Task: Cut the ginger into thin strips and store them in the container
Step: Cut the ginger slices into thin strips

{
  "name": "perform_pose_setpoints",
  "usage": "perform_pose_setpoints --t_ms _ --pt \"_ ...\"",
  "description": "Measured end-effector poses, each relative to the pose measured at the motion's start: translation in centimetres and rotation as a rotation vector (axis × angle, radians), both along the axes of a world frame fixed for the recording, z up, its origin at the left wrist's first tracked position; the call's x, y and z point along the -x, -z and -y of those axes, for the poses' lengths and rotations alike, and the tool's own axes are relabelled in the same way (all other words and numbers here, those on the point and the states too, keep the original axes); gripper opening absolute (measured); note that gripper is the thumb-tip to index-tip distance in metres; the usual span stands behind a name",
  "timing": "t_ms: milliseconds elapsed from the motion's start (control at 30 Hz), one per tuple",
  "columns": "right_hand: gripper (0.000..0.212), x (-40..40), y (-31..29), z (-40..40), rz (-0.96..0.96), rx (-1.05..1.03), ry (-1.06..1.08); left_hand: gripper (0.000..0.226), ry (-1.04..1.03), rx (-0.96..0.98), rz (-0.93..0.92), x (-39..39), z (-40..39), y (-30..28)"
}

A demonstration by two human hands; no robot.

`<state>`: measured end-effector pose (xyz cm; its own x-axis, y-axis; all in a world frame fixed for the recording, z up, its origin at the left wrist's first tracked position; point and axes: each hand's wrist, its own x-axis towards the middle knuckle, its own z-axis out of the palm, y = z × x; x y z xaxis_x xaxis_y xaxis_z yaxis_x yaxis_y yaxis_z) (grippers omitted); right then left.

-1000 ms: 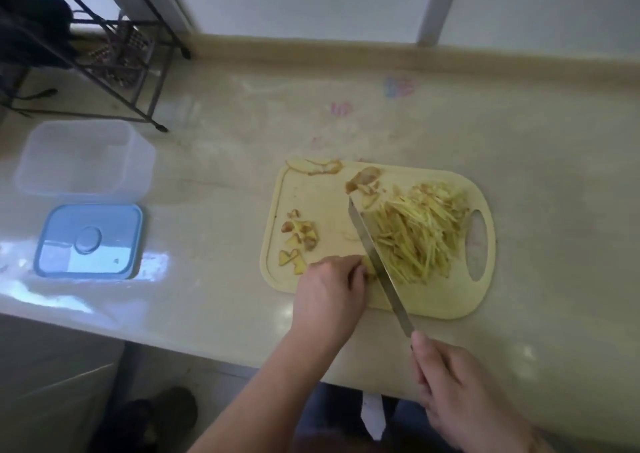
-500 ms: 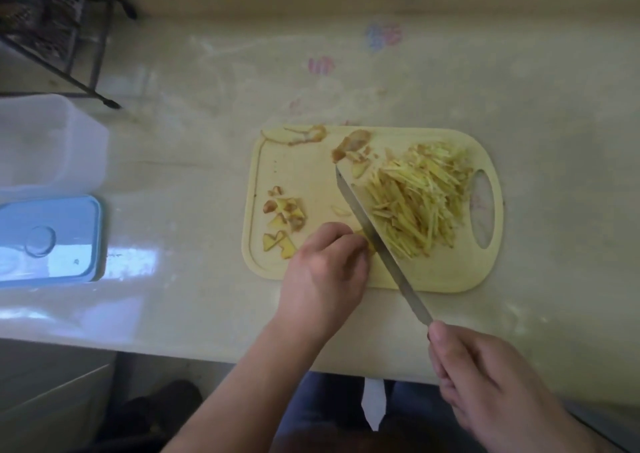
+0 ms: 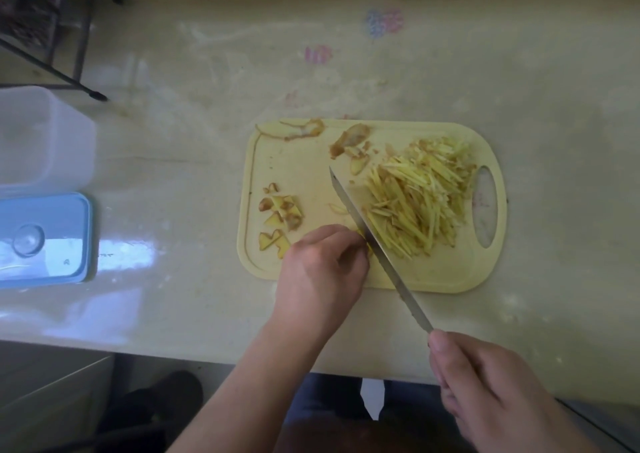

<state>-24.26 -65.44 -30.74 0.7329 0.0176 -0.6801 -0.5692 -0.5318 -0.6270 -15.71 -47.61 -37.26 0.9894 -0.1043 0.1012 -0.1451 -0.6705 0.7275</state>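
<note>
Two hands work nearest me: my right hand grips the knife handle, my left hand curls over a small ginger piece (mostly hidden). Beyond, fibrous ginger strips heap on the rounded plastic cutting board. Far left sit the translucent container and blue lid.

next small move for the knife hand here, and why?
Probably another thin downward slice: the right hand holds the long steel knife angled across the pale yellow plastic cutting board, the blade beside the left hand pinning a small uncut ginger piece.
</note>
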Motion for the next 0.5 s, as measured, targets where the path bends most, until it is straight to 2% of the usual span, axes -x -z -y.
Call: perform_pose_setpoints --t_ms 267,500 --pt "0.096 -0.6 -0.1 -0.6 0.021 0.127 -0.036 0.012 -0.001 0.02 -0.078 -0.2 -0.2 -0.2" --pt "0.087 -1.7 1.0 -0.9 0.045 0.089 0.0 0.012 0.0 -0.018 -0.097 -0.6 -0.1 -1.0"
